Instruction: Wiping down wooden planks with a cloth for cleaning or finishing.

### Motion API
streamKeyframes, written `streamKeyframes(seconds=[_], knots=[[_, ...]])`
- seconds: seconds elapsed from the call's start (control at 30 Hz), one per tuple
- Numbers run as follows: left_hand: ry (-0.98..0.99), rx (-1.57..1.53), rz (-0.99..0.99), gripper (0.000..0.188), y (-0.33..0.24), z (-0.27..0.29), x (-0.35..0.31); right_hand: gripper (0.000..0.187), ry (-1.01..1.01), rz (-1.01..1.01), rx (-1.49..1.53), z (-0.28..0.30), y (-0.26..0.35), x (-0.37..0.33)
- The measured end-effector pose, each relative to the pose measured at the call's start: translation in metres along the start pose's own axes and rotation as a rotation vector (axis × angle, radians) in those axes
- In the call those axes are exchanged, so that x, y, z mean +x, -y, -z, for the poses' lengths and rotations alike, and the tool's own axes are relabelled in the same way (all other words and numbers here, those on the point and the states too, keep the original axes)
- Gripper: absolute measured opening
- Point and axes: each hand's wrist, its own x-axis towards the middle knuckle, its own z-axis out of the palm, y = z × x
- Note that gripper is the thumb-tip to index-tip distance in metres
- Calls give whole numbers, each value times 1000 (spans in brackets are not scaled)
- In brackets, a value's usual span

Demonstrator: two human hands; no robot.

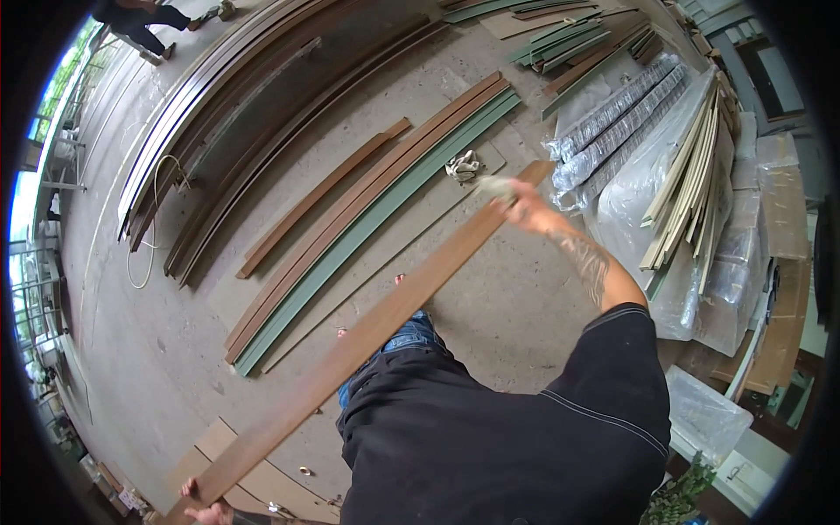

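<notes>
A long brown wood-look board slants across in front of my body, from the lower left up to the upper right. At its lower left end my left hand grips it, fingers over one edge and thumb side at the other. My right hand, arm stretched out, is near the board's far right end. It presses a pale greyish rag onto the board's face; motion smears the rag and fingertips a little. Another crumpled whitish cloth lies on the floor just beyond.
Brown boards and green boards lie on the concrete floor ahead. Long dark profiles are stacked farther left. To the right are plastic-wrapped bundles, cream strips and cardboard boxes. Another person is at the far left.
</notes>
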Motion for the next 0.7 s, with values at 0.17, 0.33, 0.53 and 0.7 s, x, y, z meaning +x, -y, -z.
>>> streamKeyframes(seconds=[0.17, 0.33, 0.53, 0.7], knots=[[60, 34, -5, 74, -6, -12, 5, 42, -470, -124, -869, 42, -88, -15], [104, 118, -69, 73, -47, -36, -10, 55, -532, 242, -858, -110, -76, -13], [309, 216, -9, 69, -58, -91, -57, 74, -505, 230, -695, -184, -72, -20], [-65, 175, -174, 77, -52, -129, -79, 41, -594, 185, -500, -158, -101, 28]])
